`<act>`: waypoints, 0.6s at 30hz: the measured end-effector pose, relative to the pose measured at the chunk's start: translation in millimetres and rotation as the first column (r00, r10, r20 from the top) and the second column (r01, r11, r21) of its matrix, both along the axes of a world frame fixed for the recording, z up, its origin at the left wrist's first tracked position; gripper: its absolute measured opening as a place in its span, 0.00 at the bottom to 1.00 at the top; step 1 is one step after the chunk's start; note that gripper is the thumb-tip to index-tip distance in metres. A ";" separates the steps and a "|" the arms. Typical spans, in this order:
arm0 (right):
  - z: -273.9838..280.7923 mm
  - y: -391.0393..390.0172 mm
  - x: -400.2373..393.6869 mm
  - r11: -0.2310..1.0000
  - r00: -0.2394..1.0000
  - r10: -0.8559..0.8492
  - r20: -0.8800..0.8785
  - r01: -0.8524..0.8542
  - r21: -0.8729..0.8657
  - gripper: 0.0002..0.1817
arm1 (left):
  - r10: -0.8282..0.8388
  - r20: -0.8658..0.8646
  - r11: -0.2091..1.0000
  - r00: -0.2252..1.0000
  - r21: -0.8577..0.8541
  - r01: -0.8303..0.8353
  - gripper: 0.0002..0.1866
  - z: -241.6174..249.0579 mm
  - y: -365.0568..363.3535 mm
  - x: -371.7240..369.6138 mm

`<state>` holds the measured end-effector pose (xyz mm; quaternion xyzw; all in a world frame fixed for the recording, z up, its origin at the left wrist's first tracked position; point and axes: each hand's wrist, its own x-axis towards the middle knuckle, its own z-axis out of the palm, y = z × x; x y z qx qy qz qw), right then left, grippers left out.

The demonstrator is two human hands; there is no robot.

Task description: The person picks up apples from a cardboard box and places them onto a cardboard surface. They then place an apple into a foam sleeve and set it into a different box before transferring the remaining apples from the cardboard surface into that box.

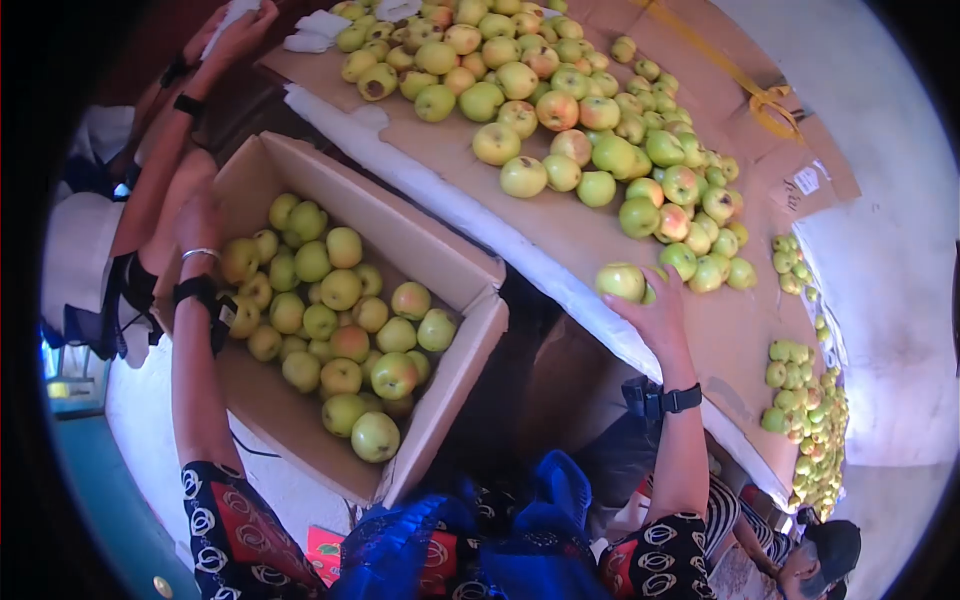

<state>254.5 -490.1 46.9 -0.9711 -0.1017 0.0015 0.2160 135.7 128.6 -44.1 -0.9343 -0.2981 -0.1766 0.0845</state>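
Observation:
My right hand point(656, 318) is closed around a green apple point(619, 282) near the front edge of the cardboard-covered table point(430, 165). A sliver of a second apple shows by its fingers. A large heap of green and reddish apples point(600, 113) spreads over the cardboard just beyond. My left hand point(199, 218) is at the left rim of an open cardboard box point(385, 222), its fingers blurred, and I cannot tell what they hold. Many green apples point(341, 291) lie inside this box, some with a red blush.
At the upper left, another person's hands point(235, 35) hold a white cloth or paper. Further apples point(806, 420) lie in groups along the right side. A person in a dark cap point(832, 552) is at the lower right. Yellow strapping point(770, 105) lies on the cardboard.

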 end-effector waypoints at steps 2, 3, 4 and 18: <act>-23.9 -7.7 11.4 0.997 0.994 -0.005 0.113 0.014 -0.073 0.38 | -0.048 0.091 0.999 0.995 -0.014 0.050 0.26 -1.8 -6.0 -0.3; -34.3 -5.9 16.8 0.990 0.974 -0.006 0.225 0.038 -0.139 0.39 | -0.028 0.100 0.998 0.995 -0.061 0.034 0.25 4.3 -11.1 -0.1; -37.5 2.3 26.3 0.984 0.971 -0.048 0.233 0.085 -0.154 0.40 | 0.070 -0.010 0.987 0.997 -0.147 -0.071 0.22 7.8 -12.3 9.4; -51.7 74.9 66.2 0.825 0.824 -0.449 0.346 0.531 -0.194 0.52 | 0.056 0.014 0.991 0.998 -0.126 -0.054 0.21 38.8 -39.9 7.6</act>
